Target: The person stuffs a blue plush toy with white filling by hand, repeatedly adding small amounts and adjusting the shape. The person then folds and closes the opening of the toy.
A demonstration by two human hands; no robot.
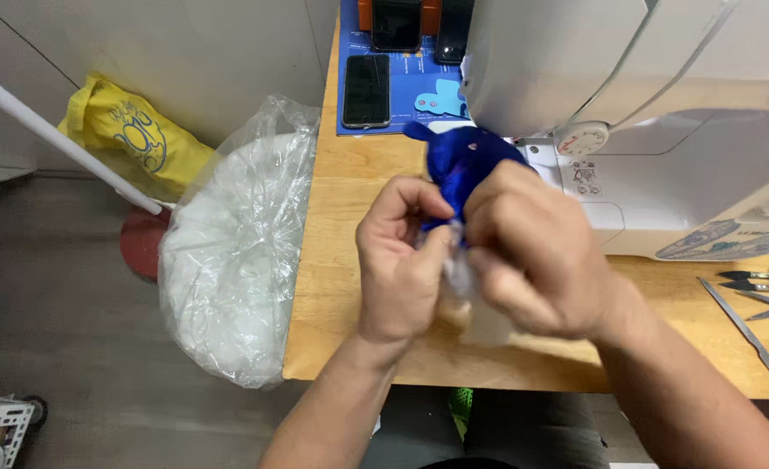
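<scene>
A small blue fabric piece (458,165), shaped like a stuffed toy shell, is held above the wooden table (349,234) in front of the white sewing machine (662,122). My left hand (397,269) pinches its lower edge. My right hand (536,252) is wrapped around the blue piece from the right, with a tuft of white stuffing (467,291) showing between the two hands. The lower part of the blue piece is hidden by my fingers.
A clear plastic bag of white stuffing (237,260) stands on the floor left of the table. Dark phones (367,91) lie on a blue mat at the back. Tweezers (745,330) and small scissors (766,291) lie at the right. A yellow bag (132,135) sits far left.
</scene>
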